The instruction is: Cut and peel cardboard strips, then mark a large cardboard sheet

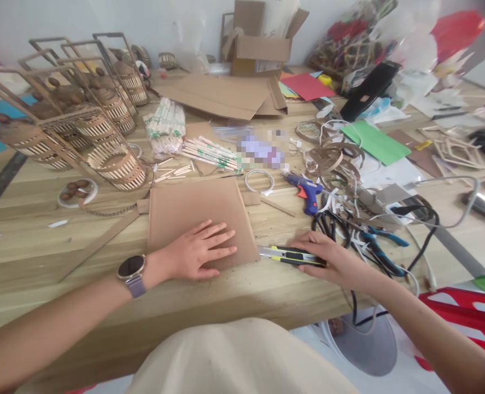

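My left hand (199, 251) lies flat with its fingers spread on a square piece of brown cardboard (197, 205) on the wooden table. To the right, my right hand (328, 254) is closed around a yellow and black utility knife (289, 255). The knife lies low at the table, its blade end pointing left and close to the cardboard's lower right corner. Whether the blade touches the cardboard I cannot tell. A blue glue gun (307, 192) rests beyond my right hand.
Small slatted baskets with tall handles (117, 158) crowd the left. Bundled wooden sticks (209, 153) and flat cardboard (226, 93) lie behind. On the right are blue-handled pliers (381, 249), tangled cables and brown strips (336, 158). A bin (365, 345) stands below the table edge.
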`<state>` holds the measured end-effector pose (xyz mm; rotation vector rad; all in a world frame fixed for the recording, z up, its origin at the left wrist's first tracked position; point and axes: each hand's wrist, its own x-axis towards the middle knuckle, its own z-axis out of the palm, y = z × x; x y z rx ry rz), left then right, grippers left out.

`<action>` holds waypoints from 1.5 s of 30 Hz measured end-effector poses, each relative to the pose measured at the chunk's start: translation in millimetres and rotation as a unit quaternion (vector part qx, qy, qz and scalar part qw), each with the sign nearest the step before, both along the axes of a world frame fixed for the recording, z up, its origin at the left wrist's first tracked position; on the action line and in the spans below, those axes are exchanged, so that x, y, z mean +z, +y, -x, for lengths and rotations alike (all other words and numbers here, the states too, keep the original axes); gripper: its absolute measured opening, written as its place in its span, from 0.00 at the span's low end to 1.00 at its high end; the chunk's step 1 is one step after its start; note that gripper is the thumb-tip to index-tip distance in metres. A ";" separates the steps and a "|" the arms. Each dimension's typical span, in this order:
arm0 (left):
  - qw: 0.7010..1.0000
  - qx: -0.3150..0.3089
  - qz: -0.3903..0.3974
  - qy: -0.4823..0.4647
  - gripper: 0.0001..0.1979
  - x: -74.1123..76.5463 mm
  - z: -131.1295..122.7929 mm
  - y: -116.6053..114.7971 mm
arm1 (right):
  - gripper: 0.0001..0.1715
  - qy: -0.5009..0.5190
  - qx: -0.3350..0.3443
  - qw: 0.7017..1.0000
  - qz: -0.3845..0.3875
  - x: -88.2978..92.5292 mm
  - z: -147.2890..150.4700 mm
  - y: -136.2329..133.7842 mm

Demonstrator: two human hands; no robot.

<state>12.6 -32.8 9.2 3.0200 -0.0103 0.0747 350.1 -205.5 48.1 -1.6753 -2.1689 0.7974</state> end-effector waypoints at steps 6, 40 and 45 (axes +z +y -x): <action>1.000 0.005 0.009 0.002 0.27 1.2 2.3 8.2 | 0.22 -0.033 0.018 0.998 -0.055 -10.3 1.5 1.6; 0.998 -0.003 0.048 0.028 0.31 1.1 8.9 20.1 | 0.25 -0.105 0.070 0.990 -0.070 -23.6 -7.9 8.9; 0.999 -0.007 0.044 0.029 0.31 2.7 9.4 20.3 | 0.25 -0.103 0.066 0.991 -0.059 -20.7 -6.5 8.4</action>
